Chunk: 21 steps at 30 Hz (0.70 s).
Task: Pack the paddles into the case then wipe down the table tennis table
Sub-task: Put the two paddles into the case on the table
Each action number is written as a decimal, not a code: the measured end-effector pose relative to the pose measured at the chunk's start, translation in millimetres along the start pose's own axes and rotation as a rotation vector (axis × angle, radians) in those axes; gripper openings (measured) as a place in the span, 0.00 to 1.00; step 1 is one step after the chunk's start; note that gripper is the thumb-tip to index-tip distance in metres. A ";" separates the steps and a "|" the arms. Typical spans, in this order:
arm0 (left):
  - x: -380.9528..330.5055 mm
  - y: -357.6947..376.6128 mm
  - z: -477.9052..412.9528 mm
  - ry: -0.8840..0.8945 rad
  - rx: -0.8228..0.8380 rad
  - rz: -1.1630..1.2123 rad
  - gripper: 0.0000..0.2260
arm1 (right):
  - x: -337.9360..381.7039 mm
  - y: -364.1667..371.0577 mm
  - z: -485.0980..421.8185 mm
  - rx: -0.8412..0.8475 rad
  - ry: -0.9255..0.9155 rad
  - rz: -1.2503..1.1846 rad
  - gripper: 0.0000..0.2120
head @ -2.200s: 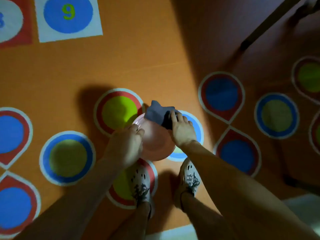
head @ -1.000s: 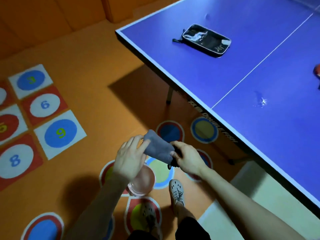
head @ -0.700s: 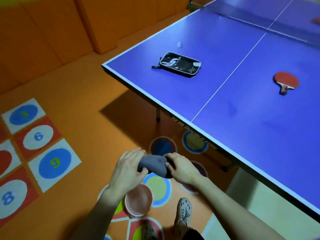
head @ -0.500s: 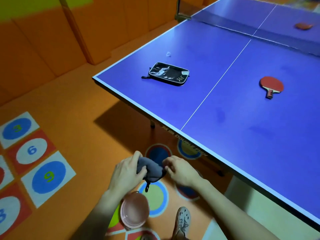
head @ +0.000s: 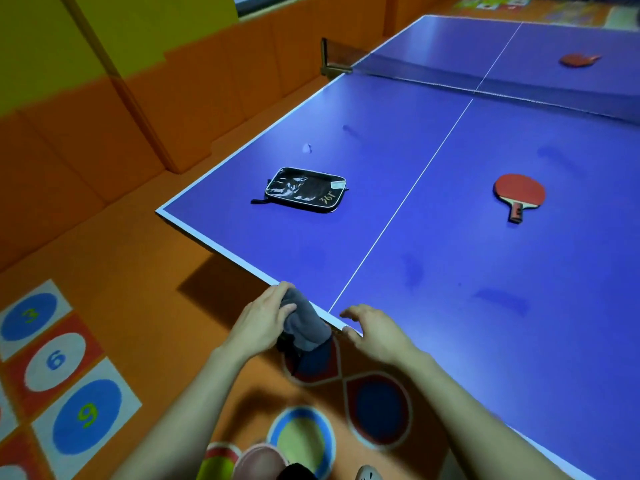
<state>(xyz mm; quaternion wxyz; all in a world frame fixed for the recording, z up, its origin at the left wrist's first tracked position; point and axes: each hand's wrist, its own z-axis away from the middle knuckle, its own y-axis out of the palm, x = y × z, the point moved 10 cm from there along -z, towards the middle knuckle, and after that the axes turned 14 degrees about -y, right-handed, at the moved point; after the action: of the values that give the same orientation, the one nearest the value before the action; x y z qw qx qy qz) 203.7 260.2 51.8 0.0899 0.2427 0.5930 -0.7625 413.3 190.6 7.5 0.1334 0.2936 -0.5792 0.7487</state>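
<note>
Far left on the floor, number tiles (head: 55, 358) read 3, 6, 9. Left hand (head: 261, 322) was at the near edge of the worktop (head: 450, 244), fingers curled round a bunched grey cloth (head: 306, 329). My read: balled up and held off the surface, ready for the wipe without getting in the way of packing.

Case (head: 306, 189) lay flat on the left half near the corner and looked closed. Gold print on it read "361°"; the small pale tag at its corner was unreadable.

Right hand (head: 375, 332) was over the edge just right of the centre line, fingers loosely spread, holding nothing. Couldn't tell if the fingertips touched the edge.

Dark smears (head: 502, 301) on the right half explained the wipe. Near paddle (head: 518, 194) sat red face up on that half, handle toward me, well apart from the case. Second paddle (head: 579, 59) was beyond the net (head: 485, 79), far right.

Neither paddle was in the case, so I judged packing not started. The free right hand looked like the one to fetch them.
</note>
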 end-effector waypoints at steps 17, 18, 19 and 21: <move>47.3 90.0 -307.8 -0.112 0.277 -0.381 0.14 | -117.4 -86.5 -163.7 0.004 0.249 0.191 0.20; 43.5 88.0 -322.0 -0.075 0.254 -0.420 0.15 | -122.2 -89.1 -174.9 0.011 0.266 0.196 0.19; 37.0 84.9 -336.8 -0.029 0.221 -0.447 0.15 | -127.1 -92.2 -184.9 0.017 0.284 0.203 0.19; 18.9 78.9 -367.9 0.080 0.123 -0.522 0.15 | -136.4 -98.8 -200.6 0.015 0.323 0.201 0.19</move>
<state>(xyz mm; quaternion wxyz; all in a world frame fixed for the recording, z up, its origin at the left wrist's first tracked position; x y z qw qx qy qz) 317.7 589.7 -90.9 -0.1481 0.1167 0.5910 -0.7843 517.5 428.4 -27.0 0.1468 0.1114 -0.5710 0.8000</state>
